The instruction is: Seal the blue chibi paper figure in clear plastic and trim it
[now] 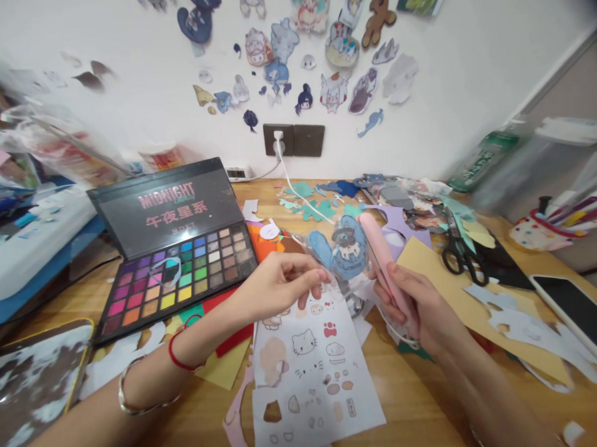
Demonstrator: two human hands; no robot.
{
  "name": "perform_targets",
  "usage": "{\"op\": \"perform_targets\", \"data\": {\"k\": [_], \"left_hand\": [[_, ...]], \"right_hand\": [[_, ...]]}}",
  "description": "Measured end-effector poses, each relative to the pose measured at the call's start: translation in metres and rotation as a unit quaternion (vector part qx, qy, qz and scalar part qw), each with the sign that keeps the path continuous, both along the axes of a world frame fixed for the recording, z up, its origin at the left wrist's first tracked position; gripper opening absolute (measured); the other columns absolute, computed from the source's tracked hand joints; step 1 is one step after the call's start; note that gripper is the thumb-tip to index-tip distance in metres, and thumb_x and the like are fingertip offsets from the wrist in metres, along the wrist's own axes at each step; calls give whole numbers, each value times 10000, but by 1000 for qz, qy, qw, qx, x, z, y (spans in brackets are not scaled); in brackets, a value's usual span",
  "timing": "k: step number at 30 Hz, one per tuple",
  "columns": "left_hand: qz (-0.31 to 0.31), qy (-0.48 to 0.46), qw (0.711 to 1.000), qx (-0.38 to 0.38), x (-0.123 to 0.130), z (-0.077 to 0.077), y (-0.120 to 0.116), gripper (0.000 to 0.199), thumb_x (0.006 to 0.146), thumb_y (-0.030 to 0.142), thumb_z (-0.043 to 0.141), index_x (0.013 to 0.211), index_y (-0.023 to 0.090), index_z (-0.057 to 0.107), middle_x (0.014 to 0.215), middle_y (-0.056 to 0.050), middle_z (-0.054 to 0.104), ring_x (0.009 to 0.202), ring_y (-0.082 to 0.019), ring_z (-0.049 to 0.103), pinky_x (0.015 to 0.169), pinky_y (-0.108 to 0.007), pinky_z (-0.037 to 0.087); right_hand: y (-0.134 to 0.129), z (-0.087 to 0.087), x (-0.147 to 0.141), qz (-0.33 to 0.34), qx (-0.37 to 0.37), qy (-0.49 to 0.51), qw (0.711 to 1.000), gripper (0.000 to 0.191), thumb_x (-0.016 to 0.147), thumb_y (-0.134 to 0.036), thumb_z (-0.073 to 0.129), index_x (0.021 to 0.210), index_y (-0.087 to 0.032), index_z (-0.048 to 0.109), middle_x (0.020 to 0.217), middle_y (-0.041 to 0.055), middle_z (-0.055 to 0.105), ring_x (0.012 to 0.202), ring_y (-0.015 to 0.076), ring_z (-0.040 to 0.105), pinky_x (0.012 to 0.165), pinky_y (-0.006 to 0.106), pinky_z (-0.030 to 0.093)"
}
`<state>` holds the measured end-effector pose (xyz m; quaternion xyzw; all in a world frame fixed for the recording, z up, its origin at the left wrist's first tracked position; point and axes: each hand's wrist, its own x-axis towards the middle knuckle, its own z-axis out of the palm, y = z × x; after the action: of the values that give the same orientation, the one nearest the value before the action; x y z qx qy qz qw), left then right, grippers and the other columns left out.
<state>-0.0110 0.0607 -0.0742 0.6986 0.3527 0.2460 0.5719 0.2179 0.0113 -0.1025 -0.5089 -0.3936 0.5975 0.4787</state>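
Observation:
My left hand (296, 277) pinches the lower left edge of a blue cartoon paper cutout (350, 251) covered in clear plastic film. My right hand (417, 300) is wrapped round a slim pink hair straightener (388, 272), held upright and tilted. Its upper end meets the right side of the cutout; whether film lies between its plates I cannot tell. A white cord shows at its lower end. Below my hands lies a white sheet (314, 383) with printed cartoon faces, bows and small shapes.
An open eyeshadow palette (181, 276) stands left. Black scissors (463, 251), tan paper (442, 296), a phone (584, 322) and a pen holder (544, 230) lie right. Paper scraps (312, 206) cover the back. A white cable (296, 187) runs from the wall socket (294, 140).

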Motion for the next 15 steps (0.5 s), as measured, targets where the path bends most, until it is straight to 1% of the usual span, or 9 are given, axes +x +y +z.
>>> {"op": "perform_targets", "data": {"k": [5,9,12,15], "left_hand": [[-32,40,999,-13,8,-7,-5,317,794,451,596,822,144,673,643,-12,613,497,-89,504,464,-202,403],[-30,50,998,-2,11,-10,-8,297,845,388,534,811,126,670,668,-25,621,483,-81,496,472,-209,405],[-34,36,999,3,10,-13,-7,261,858,342,521,828,126,665,665,-20,624,478,-74,491,468,-200,399],[-45,13,999,-1,9,-17,-4,248,865,330,517,834,133,663,654,-10,620,465,-65,481,460,-193,386]], "right_hand": [[0,1,-2,-7,-3,-6,1000,309,821,-470,565,827,-163,600,556,-47,433,361,38,301,364,198,163],[0,3,-4,-2,-4,-5,1000,283,818,-446,569,826,-165,600,549,-52,429,355,31,304,358,185,166],[0,4,-4,2,0,0,1000,281,813,-442,571,820,-162,600,555,-51,433,354,32,306,357,188,171],[-1,4,-4,0,1,2,1000,285,808,-448,572,817,-164,594,557,-49,440,354,35,301,355,192,170]]}}
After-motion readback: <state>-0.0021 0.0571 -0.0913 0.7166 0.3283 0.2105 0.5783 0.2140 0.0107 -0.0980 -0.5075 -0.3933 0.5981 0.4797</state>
